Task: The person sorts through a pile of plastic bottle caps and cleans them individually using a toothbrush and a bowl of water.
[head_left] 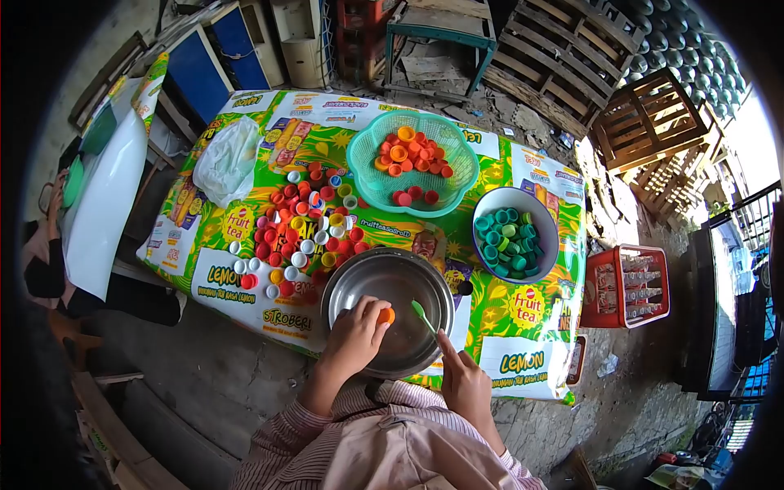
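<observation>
Over a steel basin [336,282], my left hand [359,328] pinches an orange bottle cap [386,315]. My right hand [464,371] grips a green toothbrush [423,315] by its handle, the head pointing up and left above the basin. Cap and brush are apart. Beyond the basin, to the left, lies a loose spread of red, white and yellow bottle caps [299,224]. A turquoise plastic basket [363,186] holds orange and red caps in separate groups. Green and teal caps fill a white bowl [549,214] at the right.
A crumpled clear plastic bag [228,163] lies at the table's left, on the printed cover [523,359]. Past the right edge stands a red crate of bottles [604,282]. Wooden pallets [555,53] lean at the back. Another person's arm [55,204] shows far left.
</observation>
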`<state>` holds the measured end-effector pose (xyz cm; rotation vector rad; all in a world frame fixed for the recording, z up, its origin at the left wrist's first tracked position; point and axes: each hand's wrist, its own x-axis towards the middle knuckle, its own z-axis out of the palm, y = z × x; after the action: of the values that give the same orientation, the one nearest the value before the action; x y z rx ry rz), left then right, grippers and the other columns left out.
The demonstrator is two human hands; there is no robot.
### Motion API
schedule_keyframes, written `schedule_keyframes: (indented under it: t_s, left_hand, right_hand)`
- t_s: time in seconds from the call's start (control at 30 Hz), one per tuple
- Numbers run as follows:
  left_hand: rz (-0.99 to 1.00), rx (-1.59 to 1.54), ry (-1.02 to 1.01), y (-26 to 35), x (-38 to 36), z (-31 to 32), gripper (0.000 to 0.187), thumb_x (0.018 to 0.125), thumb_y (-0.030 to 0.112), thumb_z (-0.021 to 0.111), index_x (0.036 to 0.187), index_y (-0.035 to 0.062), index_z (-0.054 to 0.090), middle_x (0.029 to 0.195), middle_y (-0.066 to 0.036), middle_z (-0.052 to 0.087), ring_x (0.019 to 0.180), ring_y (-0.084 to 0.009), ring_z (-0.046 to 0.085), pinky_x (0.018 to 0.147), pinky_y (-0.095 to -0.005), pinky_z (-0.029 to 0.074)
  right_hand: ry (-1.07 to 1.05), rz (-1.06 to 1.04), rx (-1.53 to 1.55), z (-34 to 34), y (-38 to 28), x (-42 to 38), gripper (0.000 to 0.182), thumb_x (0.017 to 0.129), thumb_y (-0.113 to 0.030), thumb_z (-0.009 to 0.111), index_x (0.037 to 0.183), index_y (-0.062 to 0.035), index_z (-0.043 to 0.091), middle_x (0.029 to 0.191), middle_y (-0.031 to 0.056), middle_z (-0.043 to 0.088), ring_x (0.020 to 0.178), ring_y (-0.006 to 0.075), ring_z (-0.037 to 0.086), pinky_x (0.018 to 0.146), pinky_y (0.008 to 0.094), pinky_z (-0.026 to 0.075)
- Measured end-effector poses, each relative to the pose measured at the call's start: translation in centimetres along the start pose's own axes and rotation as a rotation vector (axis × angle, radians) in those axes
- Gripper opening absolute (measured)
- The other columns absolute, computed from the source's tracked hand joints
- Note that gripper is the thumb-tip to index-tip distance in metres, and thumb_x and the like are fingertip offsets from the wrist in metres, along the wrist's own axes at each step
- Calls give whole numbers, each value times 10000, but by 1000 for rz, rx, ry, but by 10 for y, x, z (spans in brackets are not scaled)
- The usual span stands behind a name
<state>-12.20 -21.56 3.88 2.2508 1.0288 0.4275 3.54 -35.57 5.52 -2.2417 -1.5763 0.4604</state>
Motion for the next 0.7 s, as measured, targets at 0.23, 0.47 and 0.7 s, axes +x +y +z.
schedule_keyframes:
  t_s: [0.23, 0.47, 0.7]
  left_hand:
    - [-5, 161, -134, -4, -2, -3, 277, 827, 137, 558, 1096, 89, 511, 1031, -89, 540, 893, -299, 561, 760, -393, 430]
    - [28, -146, 9, -18, 32, -14, 304, 852, 93, 516, 1156, 87, 506, 1023, -107, 552, 902, -270, 575, 757, -360, 462]
    - [-38, -803, 47, -62, 184, 4, 276, 904, 31, 462, 1176, 7, 421, 1130, -104, 529, 932, -158, 594, 743, -274, 498]
  right_hand:
    - [19, -14, 45, 11, 9, -7, 551, 814, -72, 524, 1320, -264, 423, 662, 60, 521, 507, 251, 554, 447, 382, 462]
    - [-43, 55, 131, 17, 7, -9, 462, 864, -138, 523, 1300, -266, 442, 672, 112, 539, 531, 316, 561, 491, 428, 460]
    - [-25, 123, 188, 21, 9, -6, 451, 865, -130, 521, 1296, -240, 450, 664, 127, 541, 544, 316, 558, 496, 418, 450]
